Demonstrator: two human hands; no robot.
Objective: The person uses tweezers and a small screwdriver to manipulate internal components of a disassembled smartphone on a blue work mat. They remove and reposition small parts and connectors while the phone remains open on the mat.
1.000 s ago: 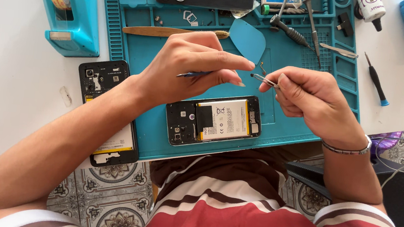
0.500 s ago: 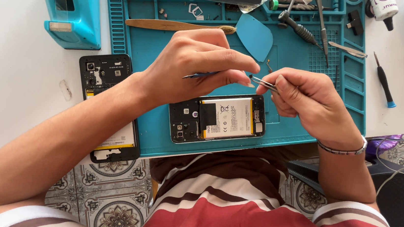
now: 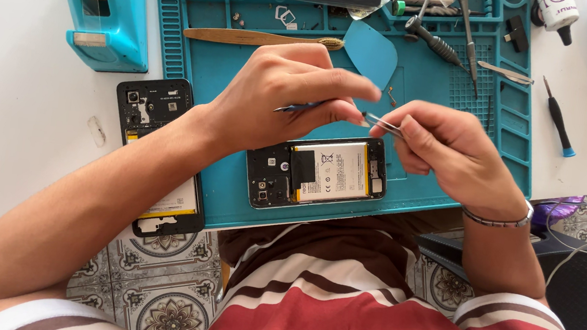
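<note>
Left hand [image 3: 282, 96] pinching blue-handled tool [image 3: 299, 106]; right hand [image 3: 446, 147] squeezing tweezers [image 3: 382, 125], tips meeting above opened phone [image 3: 316, 172]. Mid-transfer of tiny part, likely; next needs steady lowering.

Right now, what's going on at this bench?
A person is working over an opened phone that lies back-off, battery showing, on a teal repair mat. The left hand holds a thin blue-handled tool, and the right hand holds metal tweezers; the two tips meet just above the phone. A second opened phone lies to the left, half off the mat, near a teal tape dispenser.
</note>
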